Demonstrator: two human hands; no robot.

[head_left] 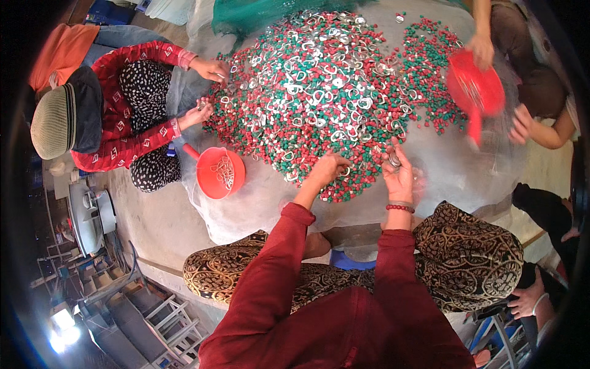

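Observation:
A wide heap of small red and green pieces (pixel 369 74), mixed with pale and silvery loops (pixel 316 96), lies before me on a sheer white net sheet (pixel 246 212). My left hand (pixel 327 170) reaches into the heap's near edge, its fingers pinched together; a pale loop shows at the fingertips, but whether they grip it I cannot tell. Palm up, my right hand (pixel 401 178) is beside it, with a few silvery metal rings (pixel 393 160) held in the curled fingers. A red bead bracelet (pixel 401 208) circles that wrist.
At left, a person (pixel 117 104) in a red patterned top picks at the heap, near a red handled scoop (pixel 235 175) with pale loops inside. At far right, another person's hand (pixel 481 50) holds a red scoop (pixel 501 92). Green netting (pixel 258 13) lies behind the heap.

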